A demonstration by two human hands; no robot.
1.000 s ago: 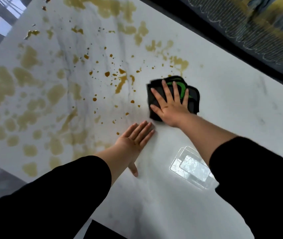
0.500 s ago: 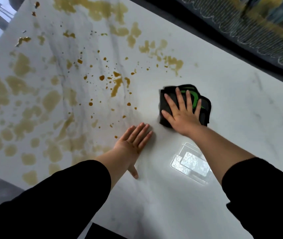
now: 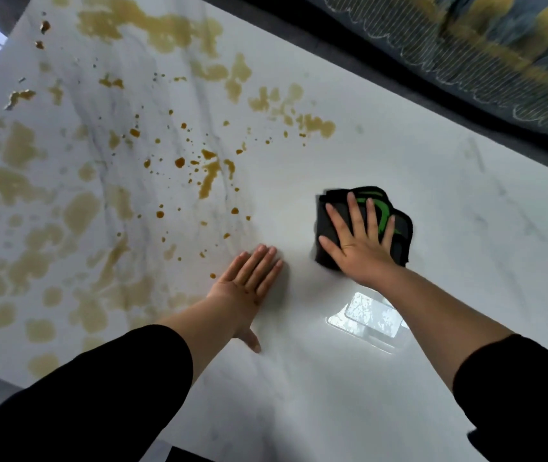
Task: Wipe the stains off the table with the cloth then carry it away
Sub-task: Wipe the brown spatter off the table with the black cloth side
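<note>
A folded black cloth with a green mark (image 3: 399,228) lies on the white marble table (image 3: 449,201), right of centre. My right hand (image 3: 359,241) presses flat on it with fingers spread and straight. My left hand (image 3: 245,281) rests flat on the bare table just left of the cloth, fingers straight and together. Yellow-brown stains (image 3: 209,175) and splashes cover the left and far part of the table, the nearest drops lying just beyond my left fingertips.
The table's near edge (image 3: 152,451) runs below my forearms. A dark patterned rug or fabric (image 3: 466,55) lies past the far edge at top right. A bright window reflection (image 3: 369,318) shines on the tabletop near my right wrist.
My right hand has slid the cloth to the right and toward me, away from the stains. My left hand has stayed flat in the same spot.
</note>
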